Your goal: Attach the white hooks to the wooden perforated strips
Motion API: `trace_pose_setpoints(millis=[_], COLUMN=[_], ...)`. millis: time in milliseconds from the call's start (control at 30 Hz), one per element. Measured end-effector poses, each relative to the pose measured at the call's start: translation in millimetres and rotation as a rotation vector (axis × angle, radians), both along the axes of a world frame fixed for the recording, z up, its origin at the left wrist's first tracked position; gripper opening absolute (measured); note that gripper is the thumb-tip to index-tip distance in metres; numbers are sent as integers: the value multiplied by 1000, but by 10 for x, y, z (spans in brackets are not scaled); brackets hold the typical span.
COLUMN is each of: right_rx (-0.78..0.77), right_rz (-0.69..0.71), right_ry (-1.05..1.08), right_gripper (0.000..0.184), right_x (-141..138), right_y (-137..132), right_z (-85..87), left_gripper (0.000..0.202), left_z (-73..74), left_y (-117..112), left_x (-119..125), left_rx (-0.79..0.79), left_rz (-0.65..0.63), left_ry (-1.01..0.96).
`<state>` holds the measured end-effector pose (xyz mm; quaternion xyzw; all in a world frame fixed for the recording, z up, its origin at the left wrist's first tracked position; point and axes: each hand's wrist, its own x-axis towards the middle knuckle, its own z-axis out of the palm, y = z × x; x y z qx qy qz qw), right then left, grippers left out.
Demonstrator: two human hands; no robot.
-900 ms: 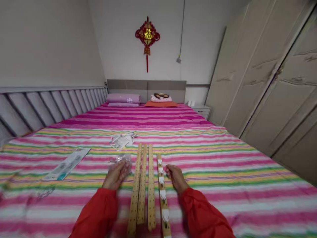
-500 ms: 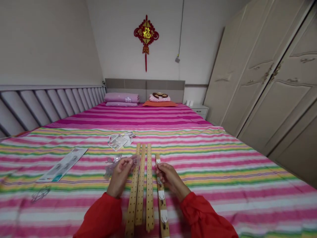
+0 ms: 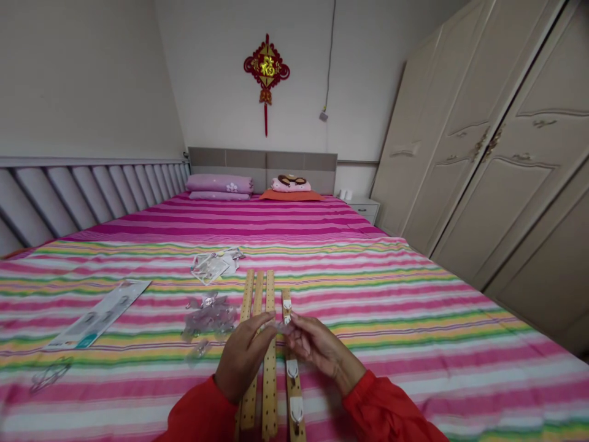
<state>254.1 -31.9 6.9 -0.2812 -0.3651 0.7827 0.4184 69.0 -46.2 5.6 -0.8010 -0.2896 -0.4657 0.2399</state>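
Several perforated wooden strips (image 3: 269,293) lie lengthwise on the striped bedsheet (image 3: 414,319) in front of me. The rightmost strip (image 3: 286,301) carries small white hooks (image 3: 291,368). My left hand (image 3: 243,356) and my right hand (image 3: 315,347) meet above the strips, fingertips pinched together on a small clear piece that I cannot make out. A heap of clear plastic hooks (image 3: 209,313) lies just left of the strips, near my left hand.
Empty clear packets (image 3: 214,264) lie beyond the strips. A long printed card (image 3: 96,313) rests at the left, and a clear piece (image 3: 50,373) lies nearer the left edge. Pillows (image 3: 221,183) sit at the headboard. Wardrobe doors (image 3: 497,153) line the right side.
My left hand left the plastic heap and swung right over the strips. My right hand came off the hooked strip to meet it. The view shifted slightly right.
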Motion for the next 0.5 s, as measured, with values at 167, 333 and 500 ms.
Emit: trace_pose_setpoints(millis=[167,333,500], right_rx=[85,92,137], right_rz=[-14,-93,-141], right_ry=[-12,-61,-203], right_gripper=[26,24,27], right_x=[73,110,174], right_y=[-23,11,51], right_z=[3,-74,-115], left_gripper=[18,17,25], left_z=[-48,-91,-78], left_y=[11,21,22], left_x=[14,67,156], left_rx=[34,-103,-398], left_rz=[-2,-44,-95], left_ry=[14,14,-177])
